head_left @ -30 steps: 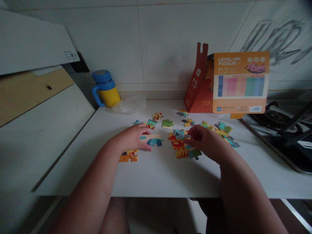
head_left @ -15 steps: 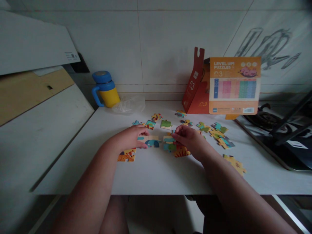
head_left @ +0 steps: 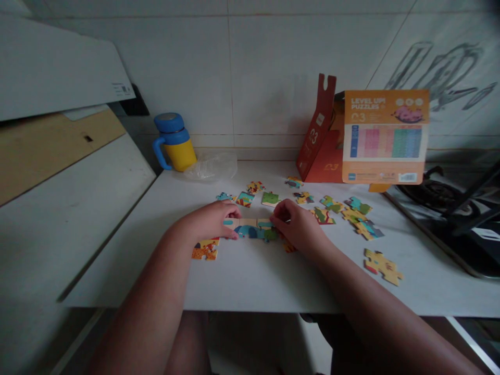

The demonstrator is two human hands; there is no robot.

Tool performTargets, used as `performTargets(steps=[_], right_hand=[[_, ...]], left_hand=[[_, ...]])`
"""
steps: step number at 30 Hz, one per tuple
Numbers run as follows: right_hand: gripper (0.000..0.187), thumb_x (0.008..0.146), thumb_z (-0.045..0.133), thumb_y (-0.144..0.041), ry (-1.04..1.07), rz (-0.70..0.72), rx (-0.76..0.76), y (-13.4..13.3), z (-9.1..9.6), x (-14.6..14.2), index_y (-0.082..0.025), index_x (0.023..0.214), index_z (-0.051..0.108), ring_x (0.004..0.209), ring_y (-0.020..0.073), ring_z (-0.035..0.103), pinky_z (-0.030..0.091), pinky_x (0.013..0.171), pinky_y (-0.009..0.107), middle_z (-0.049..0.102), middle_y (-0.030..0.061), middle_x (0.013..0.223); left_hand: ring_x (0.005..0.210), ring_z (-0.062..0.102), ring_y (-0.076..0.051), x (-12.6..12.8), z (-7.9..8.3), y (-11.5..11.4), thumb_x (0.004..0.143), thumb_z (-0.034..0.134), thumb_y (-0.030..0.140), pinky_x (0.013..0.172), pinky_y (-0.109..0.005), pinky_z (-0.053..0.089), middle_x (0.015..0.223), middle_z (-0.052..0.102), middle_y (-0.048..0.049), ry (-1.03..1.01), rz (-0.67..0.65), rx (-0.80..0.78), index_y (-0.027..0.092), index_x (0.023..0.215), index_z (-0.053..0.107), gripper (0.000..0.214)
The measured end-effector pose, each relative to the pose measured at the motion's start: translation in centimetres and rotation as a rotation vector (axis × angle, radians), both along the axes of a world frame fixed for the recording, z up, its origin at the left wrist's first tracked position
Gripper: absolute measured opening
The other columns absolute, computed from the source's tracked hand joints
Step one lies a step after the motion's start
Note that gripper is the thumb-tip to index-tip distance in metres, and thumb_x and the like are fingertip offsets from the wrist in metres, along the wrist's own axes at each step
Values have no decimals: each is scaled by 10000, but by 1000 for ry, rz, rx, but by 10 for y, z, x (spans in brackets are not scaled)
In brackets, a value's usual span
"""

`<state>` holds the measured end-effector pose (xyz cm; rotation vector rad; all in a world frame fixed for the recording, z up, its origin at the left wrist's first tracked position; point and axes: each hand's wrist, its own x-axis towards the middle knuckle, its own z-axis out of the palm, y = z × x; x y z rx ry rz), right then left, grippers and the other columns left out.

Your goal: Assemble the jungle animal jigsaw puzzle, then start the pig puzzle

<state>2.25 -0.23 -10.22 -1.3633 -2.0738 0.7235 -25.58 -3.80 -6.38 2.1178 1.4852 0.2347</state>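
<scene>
A short row of puzzle pieces with a blue elephant (head_left: 247,231) lies flat on the white table. My left hand (head_left: 213,220) is closed over its left end, fingers at the far edge and thumb at the near edge. At the right end, a blue and green puzzle piece (head_left: 266,232) sits against the elephant part. The fingertips of my right hand (head_left: 295,224) pinch this piece's right side. An orange puzzle piece (head_left: 289,247) is partly hidden beneath my right hand. An orange spotted puzzle piece (head_left: 205,250) lies near my left wrist.
Several loose puzzle pieces, among them a green one (head_left: 270,198) and a yellow one (head_left: 383,266), lie around. Behind stand a blue and yellow mug (head_left: 179,148), a clear plastic bag (head_left: 213,167) and an orange puzzle box (head_left: 385,117). A black stove (head_left: 449,224) is at right.
My right hand has brought the blue and green piece leftward against the elephant part, closing the gap. My left hand stays on the left end. The view has shifted slightly.
</scene>
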Motion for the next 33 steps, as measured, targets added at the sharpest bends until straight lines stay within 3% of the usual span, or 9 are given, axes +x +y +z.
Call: performTargets(steps=[6,9,13,26,33], right_hand=[[46,895,715,-255,-62,62,78,-6,11,2,-228,926,696,714,163,654,466,684,278,734,16,849],[82,909,752,-290,-81,249,145,-7,9,6,-229,965,755,789,179,671,506,749,298,745,40,933],[176,916,775,-266,-114,442,239,-8,2,8,-242,1088,803,1072,241,687,537,966,374,754,89,1190],[251,980,721,-342,-257,442,273,-10,2,6,-255,1200,806,1148,284,665,538,1050,460,729,104,1296],[560,878,839,-397,-246,422,222,-11,1,10,-199,1383,697,1291,321,616,499,1125,496,678,139,1429]], left_hand=[[1100,649,-242,3,5,-2,741,874,318,942,-320,485,1205,689,-45,26,2,1,227,1137,696,444],[1112,648,-241,3,5,-2,740,880,310,946,-314,485,1208,690,-44,28,4,-2,224,1139,701,445],[1095,652,-229,2,3,-1,748,881,308,928,-301,489,1193,689,-36,15,-1,-1,229,1129,705,427],[1099,652,-237,2,3,-2,747,878,306,925,-305,484,1198,697,-40,9,-3,-6,227,1132,708,428],[1131,644,-243,-4,0,1,766,849,344,960,-317,485,1209,702,-41,15,-2,13,255,1122,703,395]])
